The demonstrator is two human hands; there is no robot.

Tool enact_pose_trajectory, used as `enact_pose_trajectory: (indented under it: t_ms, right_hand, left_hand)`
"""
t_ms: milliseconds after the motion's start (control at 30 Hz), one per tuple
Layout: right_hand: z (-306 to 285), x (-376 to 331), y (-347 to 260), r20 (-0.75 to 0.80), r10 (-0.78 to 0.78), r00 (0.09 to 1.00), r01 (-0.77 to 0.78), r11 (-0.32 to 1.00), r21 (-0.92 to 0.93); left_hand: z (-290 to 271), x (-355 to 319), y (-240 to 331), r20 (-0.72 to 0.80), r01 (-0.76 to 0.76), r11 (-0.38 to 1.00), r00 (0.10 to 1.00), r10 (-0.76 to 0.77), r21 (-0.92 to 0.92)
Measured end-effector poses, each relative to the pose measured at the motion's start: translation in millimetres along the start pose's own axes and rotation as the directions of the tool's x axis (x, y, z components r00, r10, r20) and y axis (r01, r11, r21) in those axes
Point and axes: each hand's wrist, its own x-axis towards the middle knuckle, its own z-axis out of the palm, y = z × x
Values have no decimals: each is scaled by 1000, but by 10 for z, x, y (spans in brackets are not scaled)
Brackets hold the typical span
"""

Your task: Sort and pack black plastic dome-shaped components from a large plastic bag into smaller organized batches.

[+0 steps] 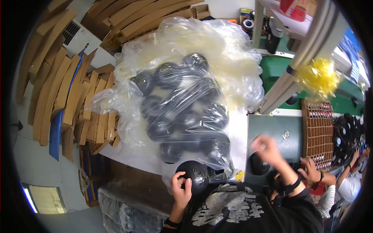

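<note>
My left hand [181,189] grips the rim of a glossy black round shell [197,175] at the near edge of the white table, thumb and fingers bent against it. Beyond it, a clear plastic bag [182,112] covers several more black round shells. To the right, my right hand [268,149] is raised over a dark green work surface [274,126], smeared by motion, so its fingers do not show clearly. Just below that hand lies a black rounded piece with small holes [259,164]. A small crumpled shiny scrap [286,134] rests on the surface beyond.
Brown cardboard sheets [58,93] stand stacked at the left and back. A metal post [299,62] with a yellow tinsel bunch [318,77] rises at right. Beside it stands a partitioned cardboard tray [318,134]. A co-worker's hand [309,171] reaches in at the right.
</note>
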Motion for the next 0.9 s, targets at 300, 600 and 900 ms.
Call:
enact_pose_trajectory:
  t_ms: [300,600,900]
  right_hand:
    - [685,-664,-892,-43,-415,909,413,910,-46]
    - [540,-881,-967,84,-632,771,537,573,-619]
    - [639,-812,-846,-249,-430,868,386,899,-207]
  left_hand:
    - [226,120,459,127,-197,960,966,225,-196]
    - [336,161,822,269,-380,922,897,350,69]
    - [437,161,895,265,-538,826,832,487,171]
